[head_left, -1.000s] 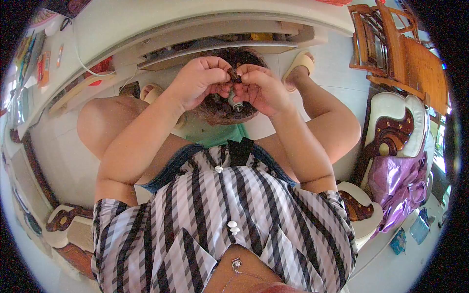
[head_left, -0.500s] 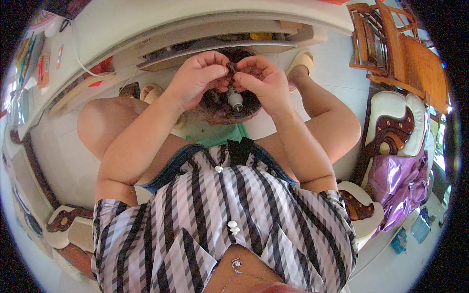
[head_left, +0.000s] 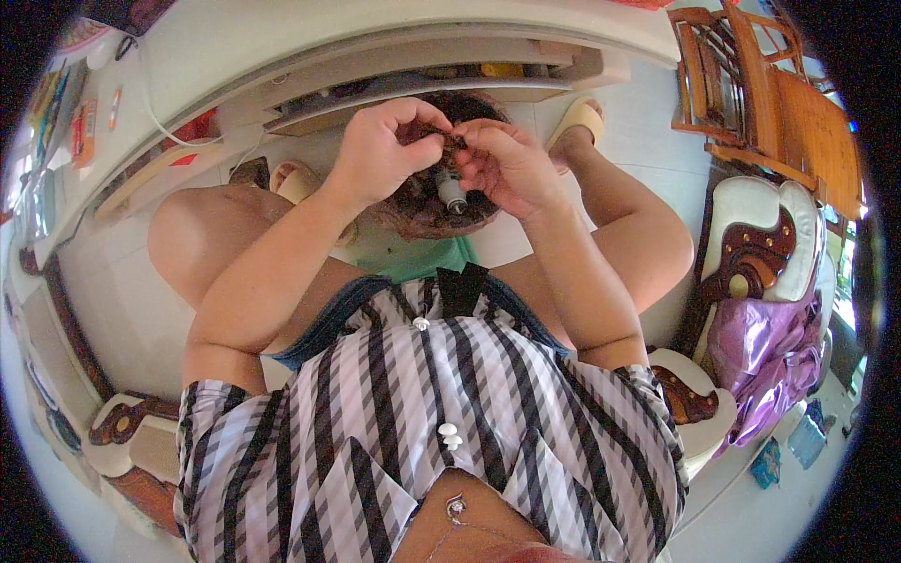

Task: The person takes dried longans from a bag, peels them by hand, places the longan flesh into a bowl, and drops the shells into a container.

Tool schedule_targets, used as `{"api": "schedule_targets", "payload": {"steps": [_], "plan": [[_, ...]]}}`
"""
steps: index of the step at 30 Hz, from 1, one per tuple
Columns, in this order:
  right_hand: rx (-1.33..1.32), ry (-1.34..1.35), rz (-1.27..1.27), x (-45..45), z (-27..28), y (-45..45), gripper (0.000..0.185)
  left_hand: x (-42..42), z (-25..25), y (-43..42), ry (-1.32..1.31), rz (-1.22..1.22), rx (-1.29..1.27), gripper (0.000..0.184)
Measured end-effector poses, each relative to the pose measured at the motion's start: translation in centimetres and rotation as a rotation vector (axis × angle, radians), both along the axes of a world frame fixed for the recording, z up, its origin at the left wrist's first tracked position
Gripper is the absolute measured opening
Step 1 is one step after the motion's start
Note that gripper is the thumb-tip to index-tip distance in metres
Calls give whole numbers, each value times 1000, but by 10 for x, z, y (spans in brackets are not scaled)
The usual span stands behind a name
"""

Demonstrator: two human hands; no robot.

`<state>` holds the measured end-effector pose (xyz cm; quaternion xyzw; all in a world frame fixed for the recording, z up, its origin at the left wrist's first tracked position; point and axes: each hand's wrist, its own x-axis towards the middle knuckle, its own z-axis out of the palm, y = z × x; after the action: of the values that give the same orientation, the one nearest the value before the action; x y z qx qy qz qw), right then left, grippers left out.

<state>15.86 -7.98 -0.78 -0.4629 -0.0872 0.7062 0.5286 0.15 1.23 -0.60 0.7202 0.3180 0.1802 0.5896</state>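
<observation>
Between my fingertips is a small dark brown piece (head_left: 454,141), too small to make out clearly. My left hand (head_left: 392,150) pinches it from the left, thumb and forefinger close together. From the right, my right hand (head_left: 510,167) grips the same piece, its other fingers curled beneath. Under both hands, between my knees, sits a round dark container (head_left: 413,220) with a brownish, crumpled-looking rim. A light grey cylindrical object (head_left: 451,191) with a dark end lies in it, partly covered by my right fingers. The container's other contents are dark and unclear.
A long pale table (head_left: 394,21) with an open drawer (head_left: 375,94) stands in front. Wooden chairs (head_left: 788,113) are at the upper right, above a white padded seat (head_left: 793,235) with purple cloth (head_left: 765,357). Green material (head_left: 432,258) shows below the container.
My left hand has opened out slightly and its lower fingers have drawn away from the centre. My right hand has turned a little, with its fingertips still at the dark piece.
</observation>
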Motion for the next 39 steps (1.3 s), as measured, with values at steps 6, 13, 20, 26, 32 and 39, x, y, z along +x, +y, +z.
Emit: {"api": "schedule_targets", "payload": {"steps": [6,13,20,26,32,39], "plan": [[20,164,-51,8,-7,0,16,2,-6,7,-307,117,-760,21],[98,-652,101,7,-19,1,23,0,-3,15,-500,142,-881,27],[326,-1423,414,-5,-31,7,28,-7,27,52,-613,327,-601,20],[360,-1451,453,-9,-19,10,24,-8,87,138,-638,525,-99,19],[383,-1499,417,-9,-18,10,21,-12,79,176,-511,558,-50,24],[559,-1440,-100,33,58,24,17,-6,58,60,-257,131,-264,15]]}}
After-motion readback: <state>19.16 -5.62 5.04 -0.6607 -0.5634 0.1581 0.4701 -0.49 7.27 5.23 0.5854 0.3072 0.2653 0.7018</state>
